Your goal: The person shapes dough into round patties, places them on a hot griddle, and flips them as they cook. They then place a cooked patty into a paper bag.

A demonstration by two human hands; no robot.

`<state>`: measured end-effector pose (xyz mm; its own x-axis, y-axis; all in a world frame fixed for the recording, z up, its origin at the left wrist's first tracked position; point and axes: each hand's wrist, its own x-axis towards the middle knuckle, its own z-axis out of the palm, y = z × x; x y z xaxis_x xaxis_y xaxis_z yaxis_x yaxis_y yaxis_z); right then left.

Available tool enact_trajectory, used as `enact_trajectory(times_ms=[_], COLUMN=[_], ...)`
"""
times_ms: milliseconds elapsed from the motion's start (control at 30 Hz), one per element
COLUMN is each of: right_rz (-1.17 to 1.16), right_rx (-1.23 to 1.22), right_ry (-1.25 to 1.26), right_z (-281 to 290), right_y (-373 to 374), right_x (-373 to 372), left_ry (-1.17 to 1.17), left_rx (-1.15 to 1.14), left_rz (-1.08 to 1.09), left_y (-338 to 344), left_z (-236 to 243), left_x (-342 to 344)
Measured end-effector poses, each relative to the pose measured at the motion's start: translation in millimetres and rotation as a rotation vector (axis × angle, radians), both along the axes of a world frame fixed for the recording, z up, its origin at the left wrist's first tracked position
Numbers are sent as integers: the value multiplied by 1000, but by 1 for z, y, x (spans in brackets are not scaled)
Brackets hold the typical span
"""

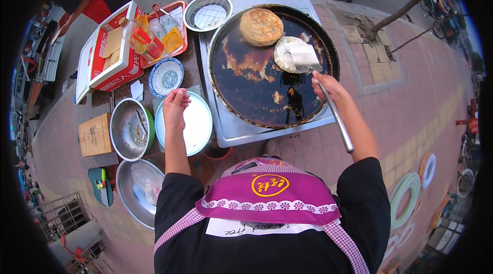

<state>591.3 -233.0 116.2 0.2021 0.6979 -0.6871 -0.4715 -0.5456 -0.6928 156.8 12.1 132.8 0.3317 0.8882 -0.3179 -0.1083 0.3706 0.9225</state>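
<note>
Gripping a long metal spatula [304,57], the right hand [329,86] is closed around the handle close to its neck, above the near right edge of a wide, round black pan [254,107]. The pan sits on a silver stove [226,134]. Beneath the blade is a pale round piece [282,55], bread or egg, lying right of the pan's centre, toward its far edge. The blade covers that piece's right side; whether metal and food touch cannot be told from above. From the right hand, the pale piece lies forward and to the left. The spatula's long axis follows that same slant, its blade at the far left end and the handle's tip pointing back toward the near right.

The right hand is clearly the nearer one. The left hand [176,103] is well apart, beyond the pan's left edge, over a white plate [196,128] at the right edge of the table [193,57]. Its fingers are drawn narrowly together; whether they pinch anything small cannot be told.

Against the pan's far edge lies a thick, browned round bread [261,26], just beside the pale piece. Left of the plate stands a metal bowl [119,126].
</note>
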Motion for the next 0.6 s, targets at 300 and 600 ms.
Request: enact_trajectory(times_ms=[300,600], right_rz=[77,23], right_rx=[-277,-167], right_ry=[-313,-105], right_z=[-53,-54], right_y=[-13,-4], right_x=[-1,-9], left_ry=[-32,-4], left_rx=[3,4], left_rz=[36,22], left_y=[-1,7], left_z=[-4,-1], left_x=[-18,-32])
